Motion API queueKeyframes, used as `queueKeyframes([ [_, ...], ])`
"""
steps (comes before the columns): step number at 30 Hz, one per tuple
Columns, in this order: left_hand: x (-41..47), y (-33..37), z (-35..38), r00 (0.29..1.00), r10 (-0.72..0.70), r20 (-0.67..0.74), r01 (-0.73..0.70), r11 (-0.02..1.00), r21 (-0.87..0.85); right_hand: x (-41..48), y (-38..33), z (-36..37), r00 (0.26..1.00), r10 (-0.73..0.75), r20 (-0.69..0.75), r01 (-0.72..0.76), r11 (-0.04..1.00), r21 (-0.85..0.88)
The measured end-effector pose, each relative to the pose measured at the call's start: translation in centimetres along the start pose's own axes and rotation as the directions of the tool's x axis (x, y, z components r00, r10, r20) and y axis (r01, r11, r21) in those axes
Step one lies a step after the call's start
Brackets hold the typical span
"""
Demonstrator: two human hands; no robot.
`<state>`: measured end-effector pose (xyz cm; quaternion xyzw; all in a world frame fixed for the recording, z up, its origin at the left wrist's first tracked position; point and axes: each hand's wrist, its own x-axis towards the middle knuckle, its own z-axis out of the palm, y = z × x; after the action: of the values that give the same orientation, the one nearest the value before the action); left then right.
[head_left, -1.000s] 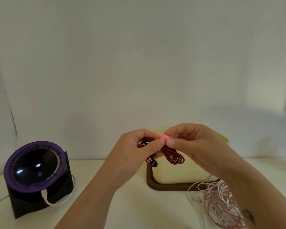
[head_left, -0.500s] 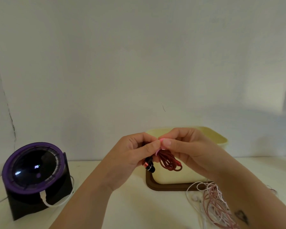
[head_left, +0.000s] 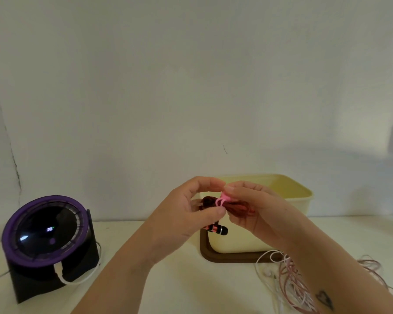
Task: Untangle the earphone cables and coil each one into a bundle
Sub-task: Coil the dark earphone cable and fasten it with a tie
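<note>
The dark red cable bundle (head_left: 238,208) is up in the air between our two hands, above the bench (head_left: 168,279) and in front of the yellow tub (head_left: 300,200). It is already coiled into short loops. A pink band (head_left: 221,200) loops around its middle. One earbud (head_left: 219,230), black with a red metallic collar, hangs free just below the bundle.

Our left hand (head_left: 186,214) has its grip clamped on the left end of the coil, with the thumb underneath and the fingers curled over the top. Our right hand (head_left: 254,211) pinches the pink band at its top, and the right end of the coil lies against that palm. The fingertips of both hands nearly meet above the band.

The tub stands on a brown tray (head_left: 227,257) on the bench. Just to the right of the tray's front edge, a loose tangle of white and pink cables (head_left: 288,277) lies on the bench, partly hidden under our right forearm. Well apart on the left sits a purple-rimmed round device (head_left: 48,230) on a black stand, with a white lead (head_left: 77,279) plugged into its lower edge.
</note>
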<state>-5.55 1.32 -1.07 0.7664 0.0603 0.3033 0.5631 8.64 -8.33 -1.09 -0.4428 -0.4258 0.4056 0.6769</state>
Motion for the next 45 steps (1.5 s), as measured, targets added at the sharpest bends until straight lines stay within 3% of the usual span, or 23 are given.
queueKeyframes([
  [4,-0.1,0.1,-0.1,0.999,0.040,0.008,-0.041,0.995,0.095,0.2,0.3,0.2,1.000,0.025,-0.001,-0.025,0.998,0.057],
  [8,0.5,-0.4,0.2,0.985,0.031,-0.171,-0.034,0.999,-0.017,0.3,0.3,0.3,1.000,-0.005,-0.018,0.007,0.995,0.104],
  [11,0.8,-0.6,0.3,0.971,-0.059,-0.232,0.010,0.979,-0.204,0.2,0.0,0.1,0.999,-0.034,0.001,0.034,0.998,-0.048],
  [15,0.7,-0.7,0.4,0.971,-0.163,-0.173,0.097,0.937,-0.336,0.0,-0.1,0.1,0.991,-0.127,0.028,0.128,0.915,-0.383],
  [19,0.6,-0.7,0.6,0.968,-0.234,-0.095,0.177,0.896,-0.407,0.2,0.3,0.4,0.988,-0.155,0.000,0.145,0.922,-0.358],
  [24,0.6,-0.8,0.6,0.963,-0.263,-0.053,0.215,0.874,-0.435,0.3,0.5,0.1,0.974,-0.227,-0.018,0.191,0.857,-0.479],
  [29,0.6,-0.9,1.1,0.967,-0.236,-0.093,0.201,0.937,-0.284,0.5,0.5,-0.5,0.981,-0.194,-0.022,0.171,0.906,-0.388],
  [33,0.6,-0.8,0.9,0.970,-0.189,-0.155,0.164,0.973,-0.161,0.2,0.2,-1.0,0.981,-0.110,0.158,0.156,0.936,-0.317],
  [36,0.4,-0.7,0.3,0.977,-0.156,-0.146,0.148,0.987,-0.061,-0.1,-0.3,-1.3,0.979,-0.076,0.187,0.134,0.936,-0.326],
  [45,0.3,-0.3,-0.1,0.986,-0.124,-0.112,0.132,0.989,0.065,-0.7,-1.0,-0.7,0.976,-0.142,0.166,0.217,0.705,-0.675],
])
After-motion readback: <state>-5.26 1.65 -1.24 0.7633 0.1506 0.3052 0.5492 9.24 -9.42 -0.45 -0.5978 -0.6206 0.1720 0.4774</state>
